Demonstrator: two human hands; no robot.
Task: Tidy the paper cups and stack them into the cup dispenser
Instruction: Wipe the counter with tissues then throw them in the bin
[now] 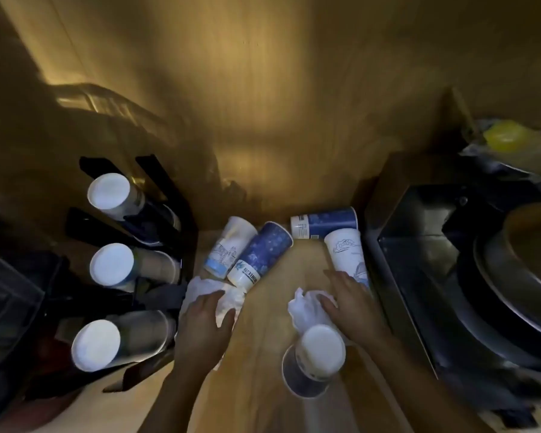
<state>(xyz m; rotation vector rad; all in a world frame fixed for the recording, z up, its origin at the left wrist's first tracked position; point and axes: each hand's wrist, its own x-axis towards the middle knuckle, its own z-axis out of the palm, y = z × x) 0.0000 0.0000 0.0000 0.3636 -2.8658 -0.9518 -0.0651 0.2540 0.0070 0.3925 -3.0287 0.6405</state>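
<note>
Several paper cups lie on their sides on the wooden counter [272,310]: a white cup [228,246], a blue cup [261,256], a second blue cup [325,223] at the back and a white cup [347,257] on the right. An upside-down cup stack [316,359] stands near me. The black cup dispenser [166,195] on the left holds three cup stacks [110,265]. My left hand [205,320] rests flat on a crumpled white paper [228,300]. My right hand [352,303] lies over another crumpled white paper [303,307], beside the right white cup.
A dark metal appliance [419,232] with a round pan [519,276] fills the right side. A wooden wall [263,104] rises behind the counter. A yellow item [506,135] sits at the back right. Dark clutter lies at the far left.
</note>
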